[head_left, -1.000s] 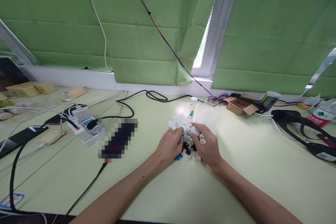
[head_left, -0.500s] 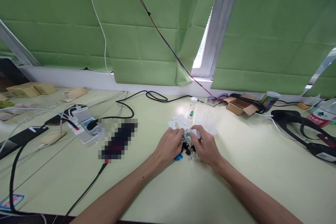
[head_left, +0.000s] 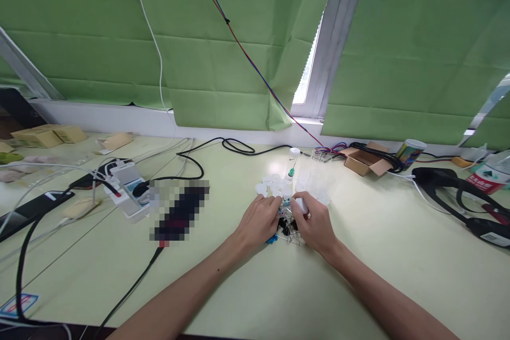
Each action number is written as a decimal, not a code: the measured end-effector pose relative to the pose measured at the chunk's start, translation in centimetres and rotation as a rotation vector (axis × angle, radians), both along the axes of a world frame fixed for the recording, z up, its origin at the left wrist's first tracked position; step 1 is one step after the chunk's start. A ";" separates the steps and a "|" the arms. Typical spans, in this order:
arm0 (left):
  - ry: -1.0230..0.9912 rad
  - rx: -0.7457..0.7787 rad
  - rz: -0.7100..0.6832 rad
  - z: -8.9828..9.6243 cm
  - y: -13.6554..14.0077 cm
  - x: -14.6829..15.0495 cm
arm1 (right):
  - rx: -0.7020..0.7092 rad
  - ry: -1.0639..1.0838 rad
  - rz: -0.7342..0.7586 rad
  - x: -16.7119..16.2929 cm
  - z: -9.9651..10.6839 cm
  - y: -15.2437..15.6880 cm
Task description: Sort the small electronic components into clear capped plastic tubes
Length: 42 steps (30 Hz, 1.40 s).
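Observation:
My left hand (head_left: 261, 218) is closed, with its fingertips against a small clear bottle (head_left: 286, 203) that has bluish bits in it; the fingers hide much of it. Close beside it, my right hand (head_left: 317, 223) pinches a white cap (head_left: 302, 205) between thumb and fingers. Below and between the hands lies a heap of small electronic parts (head_left: 285, 226), black pieces with thin wire legs. Blue parts (head_left: 272, 239) sit by the left hand's edge. Several loose white caps (head_left: 262, 189) lie just beyond the fingers.
A clear bottle with a white lid (head_left: 294, 152) and green parts stands behind the caps. Clear plastic containers (head_left: 316, 186) lie to its right. Farther out are an open cardboard box (head_left: 363, 163), a black headset (head_left: 442, 183), a power strip (head_left: 129, 191) and a black cable (head_left: 239, 147).
My right hand has tilted the white cap and shifted it slightly down and right. The left hand stays almost where it was.

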State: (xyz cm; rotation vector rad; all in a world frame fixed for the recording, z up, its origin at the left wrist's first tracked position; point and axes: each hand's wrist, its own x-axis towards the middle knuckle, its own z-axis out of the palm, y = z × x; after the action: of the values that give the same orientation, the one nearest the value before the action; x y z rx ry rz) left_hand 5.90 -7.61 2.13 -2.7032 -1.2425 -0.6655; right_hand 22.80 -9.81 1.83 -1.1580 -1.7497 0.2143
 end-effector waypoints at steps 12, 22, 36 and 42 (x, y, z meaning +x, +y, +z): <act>-0.013 -0.040 -0.019 0.2 -0.2 0.1 | -0.031 0.019 0.100 0.0 0.1 -0.2; -0.025 -0.077 -0.032 0.4 -0.4 0.2 | -0.072 0.063 0.102 -0.2 -0.1 -0.1; -0.036 -0.033 -0.042 0.6 -0.4 -0.1 | -0.004 0.077 0.036 0.0 0.2 -0.3; -0.078 -0.012 -0.073 0.3 -0.6 -0.1 | -0.049 0.175 0.005 0.5 0.1 -0.1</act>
State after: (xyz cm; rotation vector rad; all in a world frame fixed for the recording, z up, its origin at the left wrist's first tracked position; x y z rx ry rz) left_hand 5.85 -8.21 2.43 -2.7691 -1.1717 -0.7821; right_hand 23.25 -9.87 1.93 -1.1356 -1.6013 0.3524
